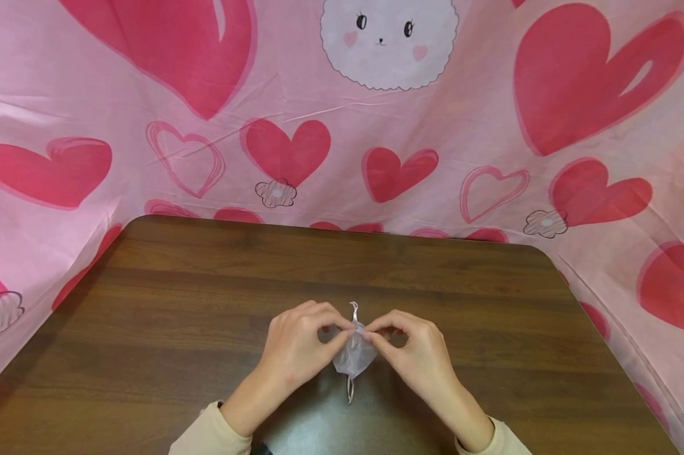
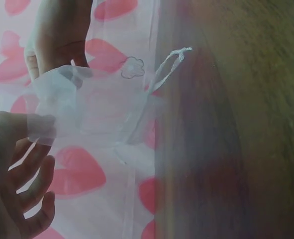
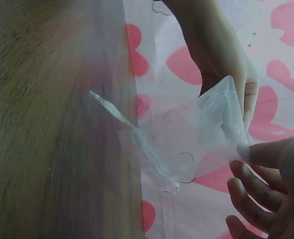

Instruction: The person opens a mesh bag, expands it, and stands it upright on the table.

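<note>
A small sheer white drawstring pouch point(image 1: 354, 361) is held between both hands, over the middle of the table near the person. My left hand point(image 1: 299, 341) pinches one side of its edge between thumb and forefinger. Opposite it, my right hand point(image 1: 418, 346) does the same, fingertips close to the left ones. One thin ribbon loop point(image 1: 350, 390) hangs toward the person, and another sticks up at the far side. In the left wrist view the mesh point(image 2: 104, 112) is see-through; the right wrist view shows its pinched corner point(image 3: 219, 117) up close.
The dark wooden table point(image 1: 205, 291) has rounded far corners. Pink cloth point(image 1: 296, 95) with red hearts hangs behind it and along both sides. A small dark thing point(image 1: 260, 449) shows at the bottom edge beside the left sleeve point(image 1: 211, 436).
</note>
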